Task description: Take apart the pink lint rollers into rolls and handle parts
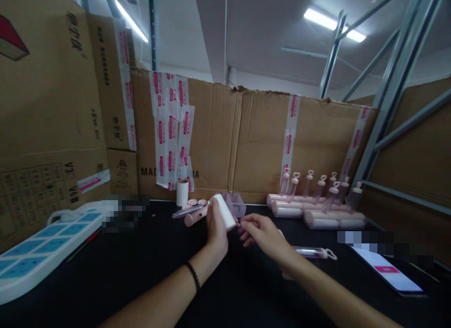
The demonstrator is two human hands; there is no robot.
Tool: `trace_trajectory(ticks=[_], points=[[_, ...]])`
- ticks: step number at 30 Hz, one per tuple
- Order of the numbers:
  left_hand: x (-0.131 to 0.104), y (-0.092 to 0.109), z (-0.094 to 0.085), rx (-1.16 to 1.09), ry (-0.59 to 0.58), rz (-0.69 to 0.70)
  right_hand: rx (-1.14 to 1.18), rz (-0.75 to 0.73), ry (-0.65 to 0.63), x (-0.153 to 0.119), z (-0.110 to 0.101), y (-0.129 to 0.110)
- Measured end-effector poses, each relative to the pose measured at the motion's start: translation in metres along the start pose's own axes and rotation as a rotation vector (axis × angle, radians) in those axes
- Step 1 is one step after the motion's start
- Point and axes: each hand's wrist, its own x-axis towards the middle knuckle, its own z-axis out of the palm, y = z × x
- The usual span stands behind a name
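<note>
A dark beaded bracelet (193, 277) circles the left wrist as the left hand (216, 231) grips a tilted white cylinder (224, 213) above a black-topped table (141, 281). The right hand (260, 228), fingers curled, is just beside the cylinder's lower end; whether its fingertips hold anything cannot be told. At near left lies a white power strip (66, 244) with blue socket panels; at near right, a lit smartphone (387, 268). A clear tube with a looped pink cap (312, 253) lies beyond the right forearm. Past the left hand are a pink cylinder (193, 218), a slim translucent tube (186, 211), a lilac box (237, 206) and an upright white cylinder (182, 193). Farther right, pink-and-white cylinders (322, 219) lie in rows, with loop-topped clear tubes (292, 191) upright among them. Behind rise taped cardboard panels (214, 135), metal racking (391, 79) and ceiling lights (320, 20).
</note>
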Motion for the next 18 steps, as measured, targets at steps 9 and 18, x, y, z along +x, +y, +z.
trace_trajectory(ticks=[9,18], points=[[0.002,0.002,-0.002,0.092,0.074,0.087,0.476,0.12,-0.048,-0.017,0.034,0.002],[-0.003,-0.001,-0.002,0.138,0.084,0.127,0.602,0.162,-0.017,-0.024,0.033,0.004]])
